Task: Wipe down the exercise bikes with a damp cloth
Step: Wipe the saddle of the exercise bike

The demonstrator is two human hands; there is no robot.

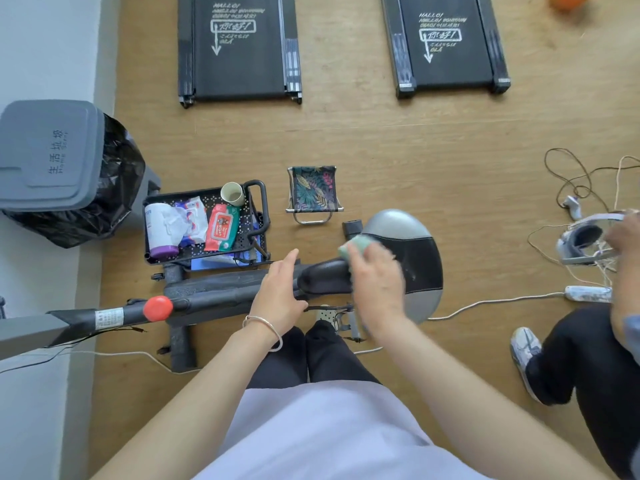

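Wood floor (381,140) throughout, with two treadmills at the far side, one left (239,46) and one right (446,46). Grey lidded bin (48,154) with a black liner by the wall on the left. Exercise bike (221,292) lying across the middle, directly below the camera, frame pointing left. Saddle (408,244) at its right end, black centre with grey edges. Black perforated tray (247,233) just behind the frame, holding a wipes pack (221,228), a cup (232,194) and bottles. Small folding stool (313,188) beside the tray. Left hand (280,289) flat on the frame just beside the saddle nose, fingers straight, holding nothing, likely bracing. Right hand (377,282) on the saddle's near side, pressing down a green cloth (356,245). Motion blur there, so cannot tell whether curled round the cloth or lying flat on it. Hands apart, saddle nose between them. Red knob (158,308) on the frame further left. Step in hand, by judgement: wiping the saddle, early in the job, frame apparently not yet done. Next move probably calling for strokes across the rest of the saddle, then along the frame toward the knob, with firm pressure and the bike kept steady.
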